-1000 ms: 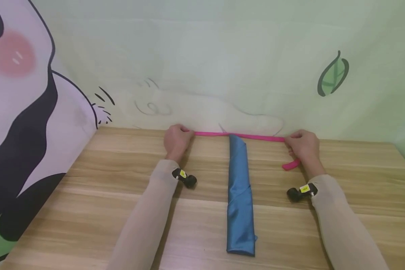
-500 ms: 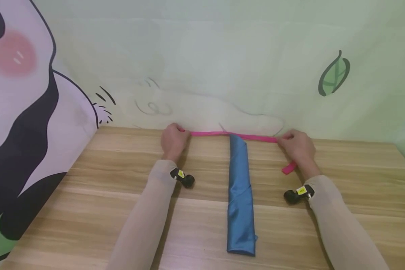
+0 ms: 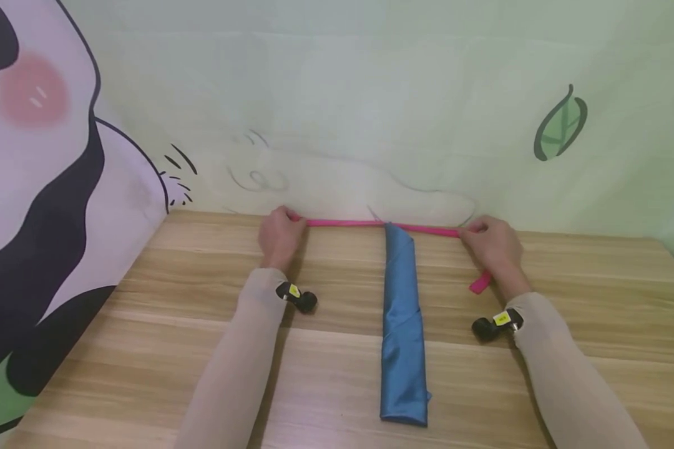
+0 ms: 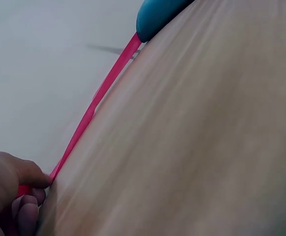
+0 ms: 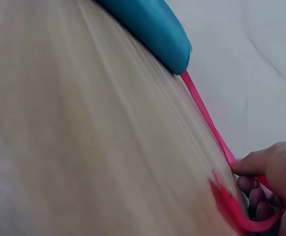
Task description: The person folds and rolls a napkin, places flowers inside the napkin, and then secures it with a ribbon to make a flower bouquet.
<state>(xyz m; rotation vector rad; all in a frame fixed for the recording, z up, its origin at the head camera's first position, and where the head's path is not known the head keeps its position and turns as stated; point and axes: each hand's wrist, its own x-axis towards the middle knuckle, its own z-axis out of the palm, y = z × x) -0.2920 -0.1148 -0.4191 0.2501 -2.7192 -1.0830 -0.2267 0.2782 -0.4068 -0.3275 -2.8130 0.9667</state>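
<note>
A pink ribbon (image 3: 345, 222) runs nearly straight between my two hands along the far edge of the table, crossing the far end of a rolled blue satin cloth (image 3: 404, 337). My left hand (image 3: 281, 236) pinches the ribbon on the left between thumb and forefinger. On the right, my right hand (image 3: 493, 242) pinches it too, and a loose ribbon tail (image 5: 231, 204) curls out below the fingers in the right wrist view. In the left wrist view, the ribbon reaches from the fingertips to the end of the blue roll (image 4: 157, 18).
The wooden table (image 3: 606, 349) meets a pale green wall covering (image 3: 337, 93) at its back edge. A printed panda (image 3: 39, 187) fills the left side, and a printed leaf (image 3: 561, 125) shows at right.
Both hands have shifted left along the table's back edge, carrying the ribbon with them. The blue roll stays in place, while the head view has turned slightly.
</note>
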